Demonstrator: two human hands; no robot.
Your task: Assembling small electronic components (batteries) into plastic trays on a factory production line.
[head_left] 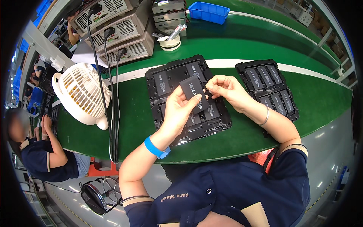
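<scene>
While raised together, hands [200, 102] on battery [194, 94]

Surface: green belt [264, 49], white stripes.
On it: two black trays [177, 75] [245, 68], white fan [81, 92], power units [128, 34], blue bin [208, 11].

Between my fingers [196, 99] the flat black battery cell [194, 92] looks matt and smooth; at twelve o'clock beyond it, the black plastic tray [177, 72] shines glossy on green matt belt [132, 113] cloth
</scene>
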